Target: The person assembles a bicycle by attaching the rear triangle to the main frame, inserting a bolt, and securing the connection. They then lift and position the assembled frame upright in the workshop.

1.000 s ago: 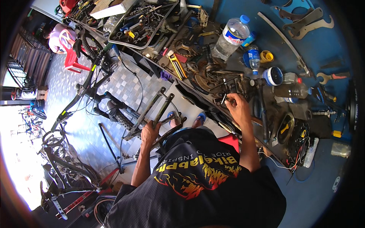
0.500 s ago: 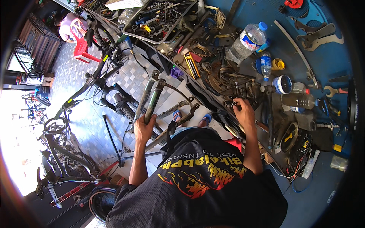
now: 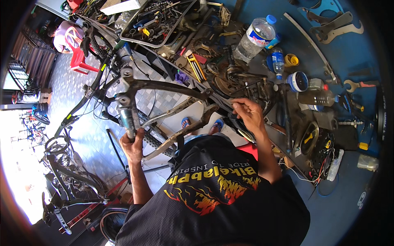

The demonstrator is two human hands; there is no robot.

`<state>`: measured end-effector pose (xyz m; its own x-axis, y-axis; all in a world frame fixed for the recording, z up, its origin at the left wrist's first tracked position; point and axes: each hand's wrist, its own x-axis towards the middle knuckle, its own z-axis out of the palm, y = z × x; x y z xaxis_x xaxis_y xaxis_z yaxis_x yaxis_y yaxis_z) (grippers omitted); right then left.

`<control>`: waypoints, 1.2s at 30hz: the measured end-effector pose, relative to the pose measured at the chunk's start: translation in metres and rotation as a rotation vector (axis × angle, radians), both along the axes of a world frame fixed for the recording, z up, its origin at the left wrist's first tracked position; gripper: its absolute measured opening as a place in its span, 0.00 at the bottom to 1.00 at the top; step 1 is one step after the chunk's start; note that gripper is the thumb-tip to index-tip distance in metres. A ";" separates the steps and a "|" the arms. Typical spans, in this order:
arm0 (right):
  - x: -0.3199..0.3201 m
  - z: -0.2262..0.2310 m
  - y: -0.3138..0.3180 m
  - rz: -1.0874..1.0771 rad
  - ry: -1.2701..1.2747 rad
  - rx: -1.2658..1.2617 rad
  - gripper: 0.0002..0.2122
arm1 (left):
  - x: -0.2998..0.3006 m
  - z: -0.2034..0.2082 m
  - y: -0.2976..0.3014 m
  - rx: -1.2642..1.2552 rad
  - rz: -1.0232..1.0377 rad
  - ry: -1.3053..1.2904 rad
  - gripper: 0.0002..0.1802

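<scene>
Black, mud-specked frame (image 3: 174, 86) spans the picture's centre, the left hand (image 3: 132, 146) wrapped round its left side, apparently to bear its weight; the right hand (image 3: 249, 117), fingers bent, nears its other end, any hold unclear. Cluttered bench (image 3: 257, 70) upper right; tiled floor (image 3: 78, 96) left.

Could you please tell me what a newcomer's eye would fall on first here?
Probably the dirt-marked bike frame section left of centre, gripped in the person's left hand. Next comes the black shirt with its flame print, filling the lower middle. The bright red chair at upper left and the large clear bottle at upper right also stand out.
</scene>
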<state>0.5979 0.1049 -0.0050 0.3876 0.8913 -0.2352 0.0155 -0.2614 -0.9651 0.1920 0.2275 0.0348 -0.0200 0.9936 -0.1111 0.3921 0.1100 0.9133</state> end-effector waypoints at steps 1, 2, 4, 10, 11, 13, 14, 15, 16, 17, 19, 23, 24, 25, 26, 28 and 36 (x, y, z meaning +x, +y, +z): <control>-0.007 0.006 0.003 0.004 0.063 0.047 0.09 | -0.001 0.001 0.003 0.039 -0.021 -0.057 0.19; -0.014 0.012 0.007 0.014 0.131 0.113 0.09 | -0.003 0.002 0.005 0.060 -0.021 -0.100 0.19; -0.026 0.023 0.016 0.022 0.151 0.154 0.10 | -0.007 0.005 0.007 0.056 -0.054 -0.244 0.21; -0.033 0.054 0.025 0.151 0.250 0.175 0.10 | -0.011 0.003 0.012 0.168 -0.143 -0.299 0.19; -0.031 0.057 0.025 0.182 0.255 0.179 0.11 | -0.012 0.001 0.012 0.156 -0.136 -0.324 0.19; -0.027 0.063 0.024 0.256 0.276 0.198 0.11 | -0.012 -0.001 0.010 0.130 -0.122 -0.372 0.19; -0.027 0.064 0.023 0.264 0.304 0.190 0.12 | -0.012 -0.003 0.010 0.128 -0.111 -0.373 0.19; -0.027 0.065 0.022 0.272 0.331 0.181 0.13 | -0.012 -0.004 0.009 0.126 -0.101 -0.374 0.19; -0.027 0.066 0.021 0.278 0.365 0.179 0.14 | -0.012 -0.006 0.008 0.124 -0.090 -0.375 0.19; -0.029 0.066 0.022 0.283 0.331 0.204 0.14 | -0.012 -0.007 0.008 0.128 -0.091 -0.372 0.18; -0.033 0.065 0.023 0.289 0.276 0.268 0.15 | -0.013 -0.008 0.009 0.137 -0.095 -0.367 0.18; -0.033 0.067 0.023 0.325 0.198 0.235 0.16 | -0.012 -0.007 0.010 0.082 -0.086 -0.431 0.17; -0.033 0.067 0.023 0.327 0.169 0.246 0.15 | -0.011 -0.007 0.011 0.083 -0.095 -0.431 0.17; -0.033 0.067 0.023 0.336 0.128 0.263 0.15 | -0.010 -0.006 0.012 0.084 -0.103 -0.432 0.17; -0.033 0.067 0.023 0.332 0.120 0.266 0.15 | -0.009 -0.006 0.012 0.086 -0.098 -0.434 0.17; -0.033 0.066 0.023 0.336 0.065 0.294 0.14 | -0.008 -0.006 0.012 0.086 -0.084 -0.444 0.17; -0.038 0.092 0.019 0.311 -0.246 0.452 0.13 | -0.004 -0.010 0.016 0.309 -0.134 -0.465 0.18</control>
